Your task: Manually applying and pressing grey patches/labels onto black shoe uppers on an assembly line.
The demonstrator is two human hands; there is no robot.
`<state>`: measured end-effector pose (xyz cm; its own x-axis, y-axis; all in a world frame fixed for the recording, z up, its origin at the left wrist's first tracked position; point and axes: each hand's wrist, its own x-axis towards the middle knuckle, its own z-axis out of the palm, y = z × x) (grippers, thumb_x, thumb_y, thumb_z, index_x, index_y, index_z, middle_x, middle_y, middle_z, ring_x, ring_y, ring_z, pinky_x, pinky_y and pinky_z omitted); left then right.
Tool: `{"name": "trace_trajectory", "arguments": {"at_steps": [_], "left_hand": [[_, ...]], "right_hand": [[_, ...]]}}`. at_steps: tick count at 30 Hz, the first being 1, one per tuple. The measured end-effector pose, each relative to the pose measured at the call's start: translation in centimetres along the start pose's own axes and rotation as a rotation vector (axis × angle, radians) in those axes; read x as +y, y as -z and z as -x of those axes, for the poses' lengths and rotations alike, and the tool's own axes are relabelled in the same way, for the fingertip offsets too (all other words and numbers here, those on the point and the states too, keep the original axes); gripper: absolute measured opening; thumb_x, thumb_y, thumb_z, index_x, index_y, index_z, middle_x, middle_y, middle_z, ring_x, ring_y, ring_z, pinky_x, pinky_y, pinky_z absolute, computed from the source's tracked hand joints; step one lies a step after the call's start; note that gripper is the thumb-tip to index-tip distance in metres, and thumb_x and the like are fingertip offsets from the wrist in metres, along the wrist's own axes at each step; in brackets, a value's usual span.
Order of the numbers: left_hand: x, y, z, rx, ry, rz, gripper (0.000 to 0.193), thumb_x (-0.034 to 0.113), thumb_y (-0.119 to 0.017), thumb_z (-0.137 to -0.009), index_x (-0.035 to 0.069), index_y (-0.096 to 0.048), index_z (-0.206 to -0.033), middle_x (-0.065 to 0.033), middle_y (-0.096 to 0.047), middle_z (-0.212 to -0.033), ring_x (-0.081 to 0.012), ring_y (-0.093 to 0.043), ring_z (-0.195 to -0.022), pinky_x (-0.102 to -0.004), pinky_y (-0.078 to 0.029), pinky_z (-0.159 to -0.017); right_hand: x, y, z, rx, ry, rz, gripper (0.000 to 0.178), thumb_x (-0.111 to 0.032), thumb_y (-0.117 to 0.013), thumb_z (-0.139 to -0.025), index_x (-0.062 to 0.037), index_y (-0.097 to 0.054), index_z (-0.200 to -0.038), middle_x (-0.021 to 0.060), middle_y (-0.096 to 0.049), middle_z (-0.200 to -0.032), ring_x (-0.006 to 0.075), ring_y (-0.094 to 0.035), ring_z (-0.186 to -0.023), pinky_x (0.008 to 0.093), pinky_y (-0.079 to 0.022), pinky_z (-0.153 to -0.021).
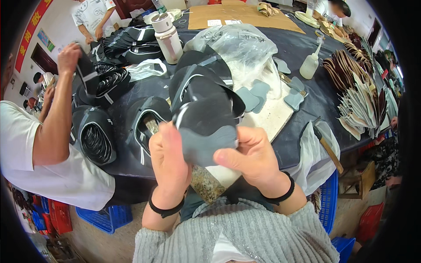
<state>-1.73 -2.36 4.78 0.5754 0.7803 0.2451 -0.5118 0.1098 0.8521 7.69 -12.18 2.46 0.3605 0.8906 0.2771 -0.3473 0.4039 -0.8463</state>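
Just above the table's near edge I hold a black shoe-upper piece with a grey, wavy-edged patch lying against its near side. My left hand grips the left edge, thumb up and slightly blurred. My right hand pinches the right edge, its thumb over the grey patch. Behind them stands a pile of black uppers with white strips. More grey patches lie on a pale board to the right. Below my hands a speckled stone slab shows.
Bundles of black uppers stand left, beside a co-worker's raised arm. A white flask, plastic bag and squeeze bottle stand farther back. At right lie a wooden-handled tool and stacked brown-and-white pieces. Blue baskets sit below.
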Motion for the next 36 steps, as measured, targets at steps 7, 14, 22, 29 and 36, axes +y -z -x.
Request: {"name": "trace_trajectory", "arguments": {"at_steps": [7,14,22,29,36], "left_hand": [[-1.4,1.7,-0.6,0.039,-0.148,-0.225,0.045,0.033,-0.038,-0.096,-0.003,-0.061,-0.084,-0.0059,-0.063,-0.075,-0.0094,-0.057,-0.062,-0.0218,-0.044,-0.055],[-0.6,1.5,-1.0,-0.135,-0.154,-0.4,0.045,0.028,-0.041,-0.096,0.007,-0.047,-0.057,0.0025,-0.044,-0.05,-0.0072,-0.036,-0.042,-0.0249,-0.03,-0.04],[-2.7,4.7,-1.7,-0.003,-0.152,-0.206,0.041,0.032,-0.03,-0.098,-0.002,-0.053,-0.099,-0.0134,-0.056,-0.102,-0.0182,-0.054,-0.089,-0.0317,-0.046,-0.076],[-1.8,5.7,-0.5,-0.342,0.478,0.692,0.087,0.074,-0.02,-0.08,0.004,-0.033,-0.131,-0.0168,-0.046,-0.129,-0.0278,-0.045,-0.119,-0.0451,-0.041,-0.093],[2.0,17.6,-1.3,0.184,-0.053,0.344,0.047,0.033,-0.057,-0.086,0.009,-0.046,-0.125,-0.0006,-0.055,-0.083,-0.0064,-0.045,-0.062,-0.0204,-0.032,-0.05]], "right_hand": [[1.4,-0.3,0.0,0.056,0.087,-0.337,0.016,-0.015,-0.056,-0.09,0.0001,-0.06,-0.087,0.001,-0.061,-0.084,0.0049,-0.053,-0.077,0.0213,-0.044,-0.07],[1.1,-1.0,-0.7,0.187,0.012,-0.333,0.024,-0.015,-0.052,-0.091,-0.0005,-0.054,-0.11,0.0036,-0.061,-0.098,0.0103,-0.058,-0.086,0.0243,-0.045,-0.077],[-6.7,0.8,-2.7,-0.581,0.329,-0.026,0.06,-0.016,-0.058,-0.084,0.0036,-0.029,-0.133,0.0131,-0.028,-0.142,0.0303,-0.043,-0.119,0.0455,-0.049,-0.08],[-6.1,-8.1,-4.5,-0.493,0.11,-0.511,0.02,-0.006,-0.037,-0.092,0.0073,-0.045,-0.08,0.0056,-0.038,-0.119,0.0335,-0.04,-0.117,0.0586,-0.047,-0.059],[3.2,-4.0,-6.0,-0.652,-0.275,-0.488,0.064,-0.017,-0.063,-0.076,0.0078,-0.034,-0.127,0.0228,-0.049,-0.115,0.0381,-0.053,-0.106,0.0416,-0.053,-0.07]]}}
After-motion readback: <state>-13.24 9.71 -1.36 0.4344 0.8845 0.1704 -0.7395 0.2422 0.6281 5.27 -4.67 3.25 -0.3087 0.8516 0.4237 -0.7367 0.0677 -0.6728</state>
